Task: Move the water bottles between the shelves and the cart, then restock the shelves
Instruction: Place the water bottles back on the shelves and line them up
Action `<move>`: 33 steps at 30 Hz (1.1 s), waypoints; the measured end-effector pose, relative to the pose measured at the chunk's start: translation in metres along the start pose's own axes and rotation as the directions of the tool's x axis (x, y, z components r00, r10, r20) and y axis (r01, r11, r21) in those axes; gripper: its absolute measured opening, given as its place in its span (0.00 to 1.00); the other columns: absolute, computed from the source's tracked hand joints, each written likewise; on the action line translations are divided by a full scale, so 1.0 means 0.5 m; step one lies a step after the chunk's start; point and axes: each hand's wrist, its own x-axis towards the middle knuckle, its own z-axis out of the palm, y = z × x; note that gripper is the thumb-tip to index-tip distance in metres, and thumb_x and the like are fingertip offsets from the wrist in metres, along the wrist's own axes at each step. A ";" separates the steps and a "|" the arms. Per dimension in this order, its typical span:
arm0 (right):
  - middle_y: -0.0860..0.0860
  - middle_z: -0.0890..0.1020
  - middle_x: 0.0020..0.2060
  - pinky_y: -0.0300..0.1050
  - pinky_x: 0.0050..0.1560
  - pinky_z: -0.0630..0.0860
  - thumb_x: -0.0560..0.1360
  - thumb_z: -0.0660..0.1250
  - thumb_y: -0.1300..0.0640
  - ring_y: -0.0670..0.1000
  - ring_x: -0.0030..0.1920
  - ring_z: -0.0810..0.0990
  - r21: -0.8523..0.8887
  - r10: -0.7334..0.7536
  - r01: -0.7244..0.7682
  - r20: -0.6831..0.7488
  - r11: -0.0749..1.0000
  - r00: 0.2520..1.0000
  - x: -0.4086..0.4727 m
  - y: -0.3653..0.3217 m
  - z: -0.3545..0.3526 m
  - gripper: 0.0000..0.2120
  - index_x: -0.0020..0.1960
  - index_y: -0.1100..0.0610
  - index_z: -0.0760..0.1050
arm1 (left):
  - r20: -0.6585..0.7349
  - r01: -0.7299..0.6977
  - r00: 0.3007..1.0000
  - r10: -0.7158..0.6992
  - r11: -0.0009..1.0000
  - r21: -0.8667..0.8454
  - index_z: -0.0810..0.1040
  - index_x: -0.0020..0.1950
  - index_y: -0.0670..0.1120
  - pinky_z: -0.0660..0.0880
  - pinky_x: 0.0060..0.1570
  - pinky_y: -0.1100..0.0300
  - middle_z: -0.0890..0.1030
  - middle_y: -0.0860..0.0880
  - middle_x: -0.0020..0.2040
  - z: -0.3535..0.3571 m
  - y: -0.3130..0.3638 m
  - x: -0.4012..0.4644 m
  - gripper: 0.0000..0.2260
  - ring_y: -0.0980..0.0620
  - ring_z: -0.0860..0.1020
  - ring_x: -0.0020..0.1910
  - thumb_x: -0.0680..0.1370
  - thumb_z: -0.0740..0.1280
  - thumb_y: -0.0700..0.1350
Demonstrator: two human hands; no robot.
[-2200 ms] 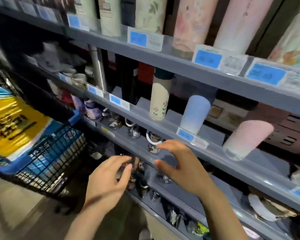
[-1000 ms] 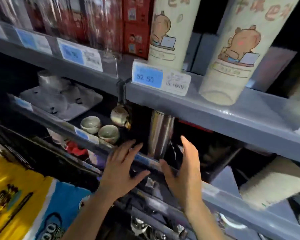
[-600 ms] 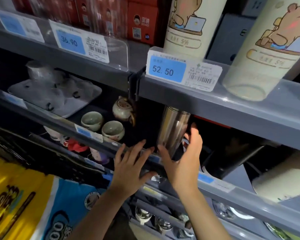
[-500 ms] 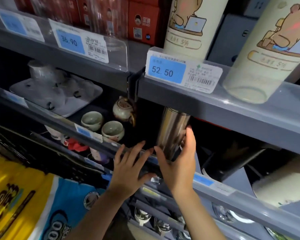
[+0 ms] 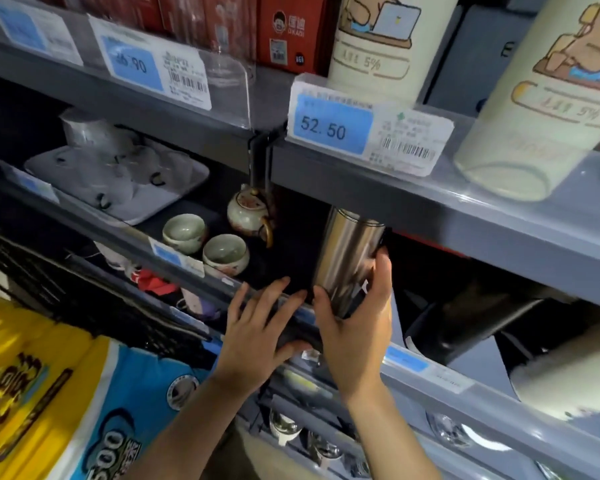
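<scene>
Right hand (image 5: 355, 327) now wraps the tall steel bottle (image 5: 349, 261) at frame centre, fingers closed further; left hand (image 5: 257, 334) stays spread wide, flat beside it.

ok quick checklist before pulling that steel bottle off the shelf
1. Right hand wrapped round the steel bottle: ok.
2. Left hand free to support, fingers straight on the shelf edge: ok.
3. Bottle top clear of the shelf above: not ok, it reaches up behind that shelf's edge.
4. Teapot and cups apart from the bottle: ok.
5. Cart space for the bottle: cannot tell.
</scene>
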 end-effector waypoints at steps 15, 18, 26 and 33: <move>0.49 0.64 0.74 0.62 0.66 0.67 0.72 0.73 0.57 0.51 0.71 0.66 -0.130 0.108 -0.134 -0.186 0.983 0.976 -0.025 -0.067 0.032 0.45 0.76 0.40 0.46 | 0.290 -0.168 0.942 0.170 0.985 -0.030 0.62 0.75 0.50 0.73 0.62 0.45 0.75 0.46 0.70 -0.077 -0.049 0.024 0.55 0.46 0.78 0.63 0.53 0.85 0.46; 0.50 0.65 0.73 0.62 0.66 0.66 0.72 0.74 0.57 0.52 0.71 0.66 -0.128 0.154 -0.181 -0.199 0.975 0.968 -0.025 -0.069 0.038 0.45 0.77 0.46 0.46 | 0.312 -0.155 0.936 0.161 0.987 -0.045 0.64 0.74 0.49 0.75 0.58 0.40 0.77 0.45 0.68 -0.079 -0.046 0.026 0.57 0.44 0.80 0.60 0.49 0.87 0.48; 0.57 0.67 0.68 0.56 0.67 0.61 0.69 0.77 0.55 0.56 0.70 0.64 -0.156 0.252 -0.308 -0.299 0.939 0.920 -0.007 -0.074 0.060 0.44 0.76 0.59 0.55 | 0.304 -0.149 0.943 0.136 0.989 0.020 0.64 0.73 0.48 0.75 0.57 0.38 0.78 0.44 0.66 -0.056 -0.040 0.027 0.48 0.42 0.81 0.56 0.57 0.84 0.42; 0.55 0.68 0.69 0.53 0.68 0.61 0.68 0.76 0.55 0.55 0.70 0.65 -0.156 0.243 -0.302 -0.315 0.940 0.917 -0.019 -0.068 0.068 0.44 0.76 0.58 0.56 | 0.286 -0.175 0.944 0.164 0.984 0.013 0.65 0.72 0.47 0.74 0.58 0.37 0.77 0.44 0.67 -0.057 -0.045 0.022 0.46 0.42 0.80 0.58 0.59 0.84 0.46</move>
